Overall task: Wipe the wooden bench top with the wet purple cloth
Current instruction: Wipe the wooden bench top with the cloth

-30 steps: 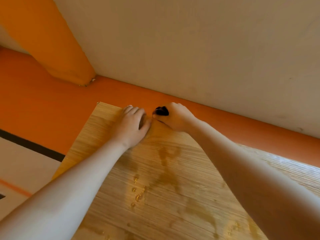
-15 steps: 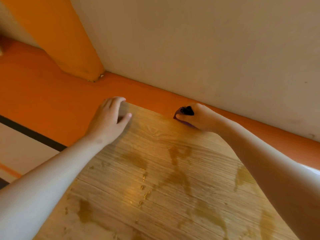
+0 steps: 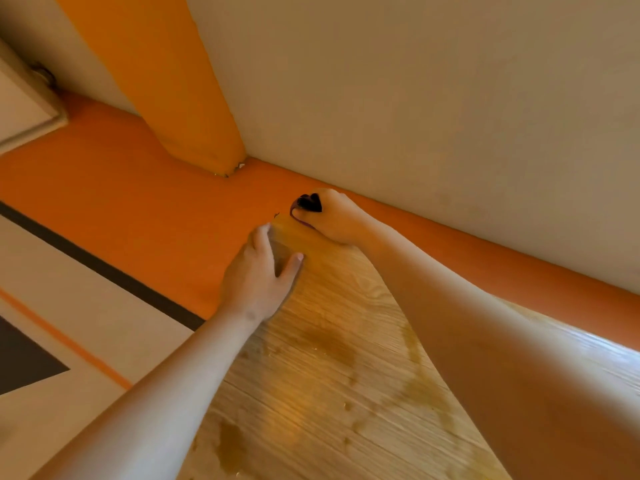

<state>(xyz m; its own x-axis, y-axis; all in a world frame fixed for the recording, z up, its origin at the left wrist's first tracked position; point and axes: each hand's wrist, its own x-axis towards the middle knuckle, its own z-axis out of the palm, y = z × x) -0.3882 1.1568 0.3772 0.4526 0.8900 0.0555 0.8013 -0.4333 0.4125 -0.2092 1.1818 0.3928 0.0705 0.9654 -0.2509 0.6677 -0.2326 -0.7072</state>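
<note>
Currently right hand [image 3: 337, 216] clenched on purple cloth [image 3: 306, 204] at bench top [image 3: 329, 358] far corner, left hand [image 3: 258, 277] spread flat alongside; risk: cloth overruns the edge, leaving wet streaks.

The table [image 3: 329, 393] is showing pale wood grain, smooth and faintly glossy, darkening in wet streaks. The cloth [image 3: 306, 203] is looking dark purple and soft.

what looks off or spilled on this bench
Dark wet patches and droplets streak the wooden bench top, probably from wiping. A small chip shows at the orange pillar's base.
</note>
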